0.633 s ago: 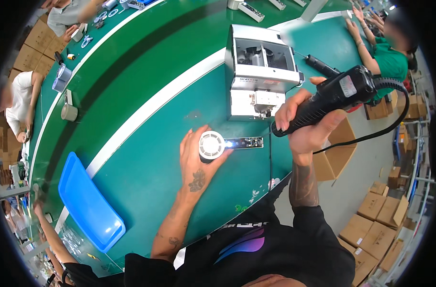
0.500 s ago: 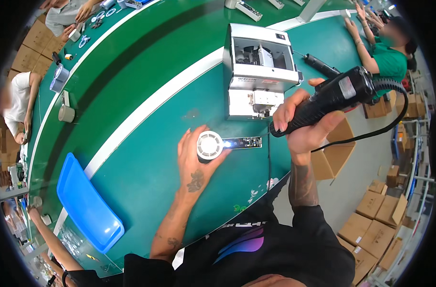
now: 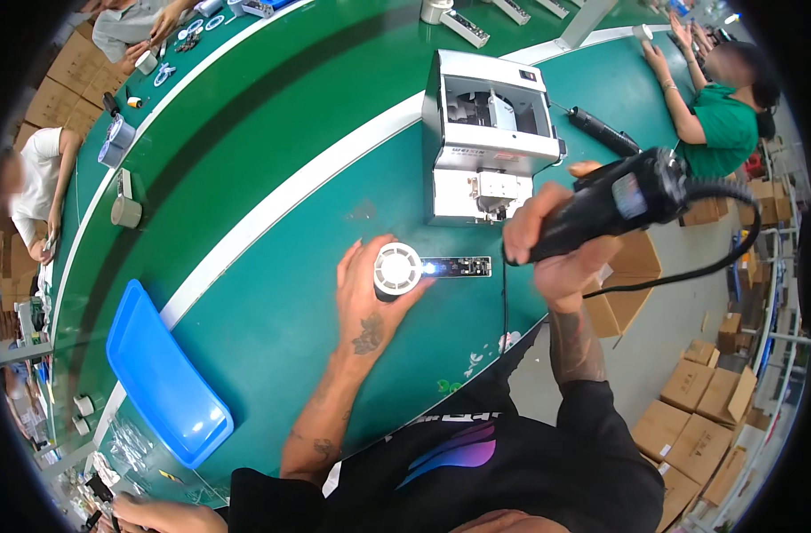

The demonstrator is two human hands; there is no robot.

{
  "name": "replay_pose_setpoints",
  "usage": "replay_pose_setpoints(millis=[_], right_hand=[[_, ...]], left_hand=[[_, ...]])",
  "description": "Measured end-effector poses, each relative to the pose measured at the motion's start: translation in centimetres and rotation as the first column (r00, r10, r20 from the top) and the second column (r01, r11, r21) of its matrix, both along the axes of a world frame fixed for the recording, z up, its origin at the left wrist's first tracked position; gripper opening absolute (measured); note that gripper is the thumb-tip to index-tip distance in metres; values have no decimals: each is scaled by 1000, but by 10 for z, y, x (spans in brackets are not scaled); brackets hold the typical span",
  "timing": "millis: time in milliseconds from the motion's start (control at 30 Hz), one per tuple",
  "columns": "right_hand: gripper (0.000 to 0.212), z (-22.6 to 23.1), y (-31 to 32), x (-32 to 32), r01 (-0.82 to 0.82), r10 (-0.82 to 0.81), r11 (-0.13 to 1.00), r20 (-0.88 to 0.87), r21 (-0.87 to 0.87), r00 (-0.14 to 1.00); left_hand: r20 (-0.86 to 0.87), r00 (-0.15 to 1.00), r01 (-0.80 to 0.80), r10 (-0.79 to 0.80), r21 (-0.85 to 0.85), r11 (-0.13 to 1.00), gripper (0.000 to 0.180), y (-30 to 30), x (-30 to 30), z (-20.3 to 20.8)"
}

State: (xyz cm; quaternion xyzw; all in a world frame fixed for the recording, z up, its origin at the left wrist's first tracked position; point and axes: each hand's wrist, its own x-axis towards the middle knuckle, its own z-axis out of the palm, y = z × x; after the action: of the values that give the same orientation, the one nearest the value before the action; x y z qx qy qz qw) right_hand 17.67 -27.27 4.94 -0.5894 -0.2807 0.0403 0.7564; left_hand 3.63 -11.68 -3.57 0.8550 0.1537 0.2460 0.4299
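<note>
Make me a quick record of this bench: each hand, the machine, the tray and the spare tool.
Left hand: wrapped around a white-topped cylinder; a circuit-board strip extends to its right, a bright light near the cylinder
Right hand: gripping a black corded electric screwdriver
Machine: silver screw feeder, beyond the hands
Tray: shallow blue tray, left of the left hand
Spare tool: black screwdriver, right of the feeder

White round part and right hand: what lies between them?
The head view shows the lit board, a thin dark line, then the front of the black tool the right hand holds.
</note>
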Motion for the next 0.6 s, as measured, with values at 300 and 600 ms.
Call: replay_pose_setpoints(millis=[300, 600], right_hand=[[96, 41, 47, 24, 111, -111, 994, 262, 15, 959], [99, 24, 17, -6, 54, -53, 998, -29, 40, 998]], left_hand=[[-3, 1000, -1, 1, 18, 1000, 66, 0, -3, -1], [37, 999, 2, -2, 13, 1000, 65, 1, -1, -5]])
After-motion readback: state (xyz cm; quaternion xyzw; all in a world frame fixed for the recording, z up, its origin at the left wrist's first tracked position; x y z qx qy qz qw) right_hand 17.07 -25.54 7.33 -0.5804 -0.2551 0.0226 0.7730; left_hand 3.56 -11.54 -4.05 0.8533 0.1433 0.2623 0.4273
